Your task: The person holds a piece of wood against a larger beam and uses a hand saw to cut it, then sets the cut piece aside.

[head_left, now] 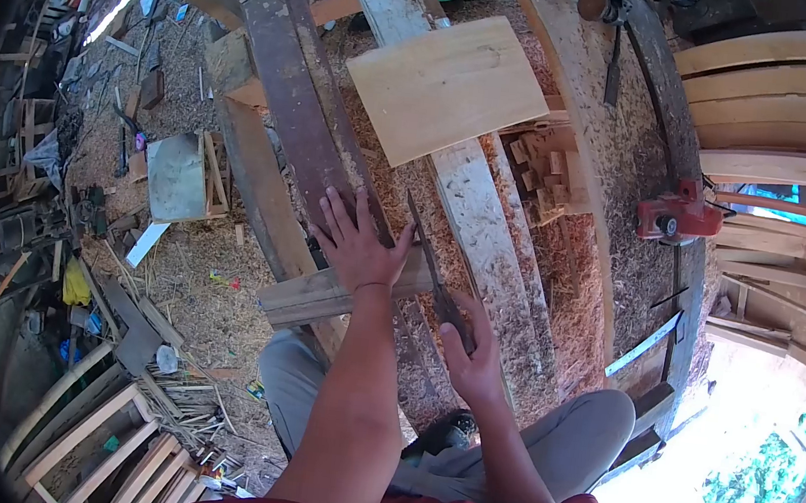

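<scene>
My left hand (pixel 362 247) lies flat with its fingers spread, the fingertips over a long dark brown plank (pixel 296 100) and the palm at a short weathered wooden piece (pixel 328 298). That piece lies crosswise in front of me. My right hand (pixel 473 349) is wrapped round the handle of a handsaw (pixel 430 255). Its narrow, dark blade points away from me and overlaps the right part of the wooden piece, just right of my left thumb. A flat, pale board (pixel 447 83) lies beyond the saw tip, across a whitish plank (pixel 486 221).
Small wood blocks (pixel 546 173) sit in a gap right of the planks. A red power tool (pixel 680 216) rests on the dark bench at the right, with a hammer (pixel 604 11) farther back. To the left, a small stool (pixel 176 176) stands on the shaving-covered floor.
</scene>
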Tool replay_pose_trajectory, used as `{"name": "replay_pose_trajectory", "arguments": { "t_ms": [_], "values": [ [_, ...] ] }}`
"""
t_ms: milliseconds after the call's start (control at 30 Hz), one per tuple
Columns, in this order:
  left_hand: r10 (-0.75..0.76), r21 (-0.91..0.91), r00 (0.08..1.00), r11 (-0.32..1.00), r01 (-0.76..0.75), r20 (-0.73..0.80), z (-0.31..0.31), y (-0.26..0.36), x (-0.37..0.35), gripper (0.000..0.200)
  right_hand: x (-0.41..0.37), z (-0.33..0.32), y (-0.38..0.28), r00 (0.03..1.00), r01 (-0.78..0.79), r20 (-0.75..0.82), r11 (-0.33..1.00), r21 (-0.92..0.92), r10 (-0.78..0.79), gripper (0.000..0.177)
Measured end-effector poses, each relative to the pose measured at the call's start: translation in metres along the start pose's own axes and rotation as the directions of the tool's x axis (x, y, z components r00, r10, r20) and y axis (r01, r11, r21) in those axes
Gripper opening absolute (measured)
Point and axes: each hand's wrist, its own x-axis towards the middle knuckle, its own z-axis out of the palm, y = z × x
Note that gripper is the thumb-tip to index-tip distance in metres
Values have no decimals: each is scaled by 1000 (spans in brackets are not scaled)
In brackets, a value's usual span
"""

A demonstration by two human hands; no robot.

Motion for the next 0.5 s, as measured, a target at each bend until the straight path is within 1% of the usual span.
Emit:
{"name": "replay_pose_trajectory", "arguments": {
  "t_ms": [67, 167, 300, 400, 500],
  "values": [
    [0, -1, 1000, 1000, 0, 0, 1, -1, 1, 102, 3, -1, 13, 996, 74, 57, 995, -66, -70, 49],
    [-10, -11, 1000, 1000, 10, 9, -1, 0, 0, 101, 2, -5, 4, 994, 71, 92, 993, -96, -62, 43],
    [-11, -18, 1000, 1000, 12, 25, -3, 1, 0, 101, 4, -5, 11, 993, 56, 104, 996, -69, -48, 43],
    [-8, -43, 1000, 999, 8, 11, -3, 1, 0, 101, 2, -7, 9, 994, 47, 102, 997, -63, -40, 43],
    [-9, -30, 1000, 999, 10, 15, -4, 2, 0, 101, 0, -5, 2, 995, 30, 96, 998, -53, -25, 43]
  ]
}}
